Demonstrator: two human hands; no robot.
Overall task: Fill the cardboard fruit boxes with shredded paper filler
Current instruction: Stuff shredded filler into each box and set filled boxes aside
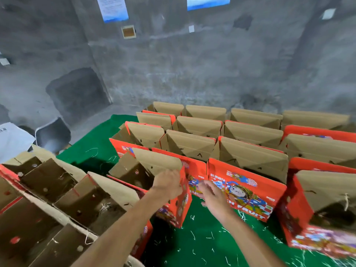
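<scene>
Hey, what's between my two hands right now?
In the head view, the red printed side panel of the open fruit box stands between them: the left hand holds its top edge, while the right hand hovers open just beyond it.

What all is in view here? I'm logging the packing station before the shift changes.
Upright open fruit boxes: about a dozen, red with brown flaps, in rows on the table's middle and right.
Boxes at the near left: several, brown insides showing, lying close together.
Table cover: one, green.
Shredded paper strands: many, white, scattered on the cover.
Wall: grey concrete, behind, with two blue-edged notices.
Left hand: fingers gripping a box's red edge.
Right hand: open, beside that box.
</scene>
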